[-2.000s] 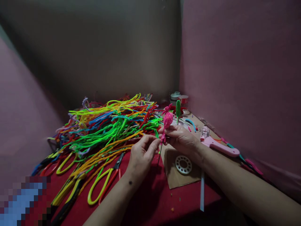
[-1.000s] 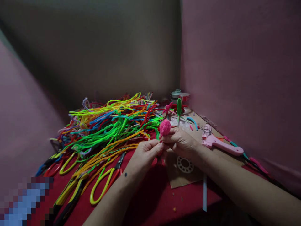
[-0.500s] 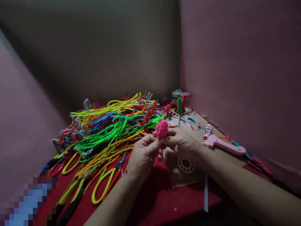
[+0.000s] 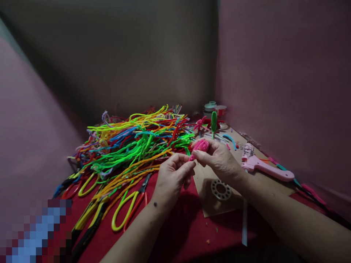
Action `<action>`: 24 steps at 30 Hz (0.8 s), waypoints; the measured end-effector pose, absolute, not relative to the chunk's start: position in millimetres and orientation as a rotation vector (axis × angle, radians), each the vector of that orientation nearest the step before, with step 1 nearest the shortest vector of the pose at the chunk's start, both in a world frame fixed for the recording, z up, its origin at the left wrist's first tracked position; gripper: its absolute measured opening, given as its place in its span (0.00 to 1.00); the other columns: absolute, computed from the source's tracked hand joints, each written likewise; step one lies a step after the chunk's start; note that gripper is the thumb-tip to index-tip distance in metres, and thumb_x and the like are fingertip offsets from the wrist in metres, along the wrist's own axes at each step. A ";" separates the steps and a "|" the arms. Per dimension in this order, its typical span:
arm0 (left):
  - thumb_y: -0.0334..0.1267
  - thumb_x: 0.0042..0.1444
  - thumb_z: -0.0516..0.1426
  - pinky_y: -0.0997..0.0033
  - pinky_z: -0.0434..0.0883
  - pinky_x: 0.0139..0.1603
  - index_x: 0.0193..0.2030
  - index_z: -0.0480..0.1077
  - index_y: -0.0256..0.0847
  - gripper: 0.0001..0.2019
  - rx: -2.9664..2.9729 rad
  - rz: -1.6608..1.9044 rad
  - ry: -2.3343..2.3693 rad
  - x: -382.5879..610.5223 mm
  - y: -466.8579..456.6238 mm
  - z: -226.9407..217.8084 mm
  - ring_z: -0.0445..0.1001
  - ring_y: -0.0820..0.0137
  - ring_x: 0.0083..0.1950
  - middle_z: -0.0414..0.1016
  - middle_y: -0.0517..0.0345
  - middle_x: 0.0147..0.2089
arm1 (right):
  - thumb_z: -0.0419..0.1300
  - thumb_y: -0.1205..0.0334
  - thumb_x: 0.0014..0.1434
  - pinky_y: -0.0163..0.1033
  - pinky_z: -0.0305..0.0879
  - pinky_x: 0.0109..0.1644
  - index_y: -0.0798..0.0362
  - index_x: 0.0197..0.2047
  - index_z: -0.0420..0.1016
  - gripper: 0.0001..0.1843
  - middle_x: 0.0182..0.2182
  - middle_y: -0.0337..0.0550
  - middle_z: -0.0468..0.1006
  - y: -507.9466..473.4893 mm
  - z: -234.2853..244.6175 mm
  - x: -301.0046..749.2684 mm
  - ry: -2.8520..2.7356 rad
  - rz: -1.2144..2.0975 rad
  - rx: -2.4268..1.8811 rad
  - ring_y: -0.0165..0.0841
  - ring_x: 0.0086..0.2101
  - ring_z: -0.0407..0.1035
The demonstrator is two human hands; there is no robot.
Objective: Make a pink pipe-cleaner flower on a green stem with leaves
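Note:
A fuzzy pink pipe-cleaner bud [image 4: 201,145] is held between my two hands, tilted to the right. My right hand [image 4: 219,157] grips its rounded body between thumb and fingers. Just below and to the left, my left hand [image 4: 175,171] pinches the bud's narrow lower end with thumb and forefinger. Beneath my hands lies a tan board [image 4: 205,204] carrying a pale ring with holes [image 4: 221,190]. Behind them, a green pipe-cleaner leaf [image 4: 214,122] stands upright next to a pink pipe-cleaner flower [image 4: 199,123].
A big heap of coloured pipe cleaners [image 4: 137,142] covers the left. In front of it lie yellow-and-red scissors [image 4: 124,212] and yellow-and-black pliers [image 4: 93,219]. A pink glue gun [image 4: 270,168] rests at right, with a glue stick [image 4: 245,223] below. Jars [image 4: 210,106] stand at the back.
The bud has tipped from upright to leaning right. My right hand has shifted from its base onto its body, while my left fingers stay at the lower end. The view has swung slightly left.

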State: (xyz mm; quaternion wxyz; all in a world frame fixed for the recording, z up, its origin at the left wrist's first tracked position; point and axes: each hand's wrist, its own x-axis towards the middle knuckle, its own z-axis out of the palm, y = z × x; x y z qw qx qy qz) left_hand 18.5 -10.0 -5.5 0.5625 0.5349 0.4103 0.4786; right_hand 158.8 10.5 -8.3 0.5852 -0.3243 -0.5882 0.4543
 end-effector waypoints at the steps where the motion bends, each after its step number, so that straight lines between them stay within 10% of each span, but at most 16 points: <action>1: 0.41 0.48 0.60 0.80 0.53 0.15 0.32 0.66 0.37 0.10 1.218 1.103 0.939 18.2 -9.5 -4.9 0.56 0.81 0.16 0.64 0.67 0.19 | 0.61 0.63 0.51 0.33 0.54 0.27 0.55 0.33 0.69 0.07 0.22 0.32 0.65 11.2 -8.3 159.3 -1.368 1.065 -0.752 0.23 0.22 0.56; 24: 0.45 0.55 0.54 0.79 0.49 0.18 0.28 0.65 0.39 0.12 1.401 0.990 0.932 14.6 -11.0 -7.7 0.49 0.81 0.18 0.52 0.69 0.18 | 0.64 0.62 0.49 0.32 0.55 0.26 0.53 0.34 0.71 0.08 0.25 0.35 0.66 9.9 -8.8 161.3 -1.460 1.160 -0.639 0.24 0.23 0.58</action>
